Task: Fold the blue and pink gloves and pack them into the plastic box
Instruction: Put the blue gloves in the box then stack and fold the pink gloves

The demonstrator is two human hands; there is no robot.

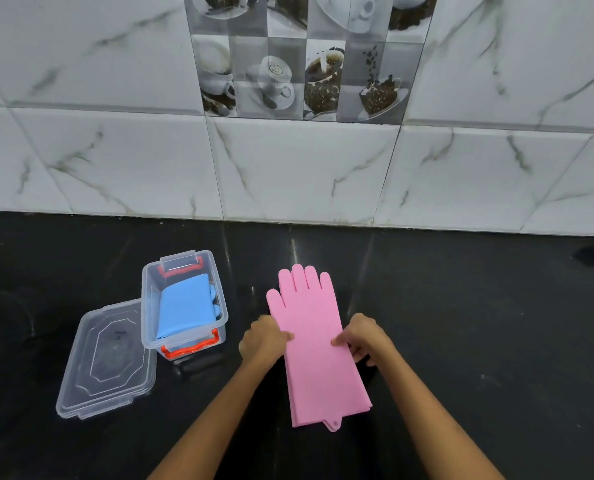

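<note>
At eight o'clock a clear lid (106, 358) lies flat on the black counter (461, 306); beside it the plastic box (184, 344) already holds the folded blue gloves (184, 306). At centre, the pink gloves (318, 348) lie stacked, fingers toward twelve. The left hand (262, 339) and right hand (366, 336) pinch the long edges, fingers curled. Folding squarely keeps the edges aligned — open counter lies toward three o'clock.

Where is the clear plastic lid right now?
In the head view, the clear plastic lid lies flat on the black counter, lower left, against the open plastic box.
</note>
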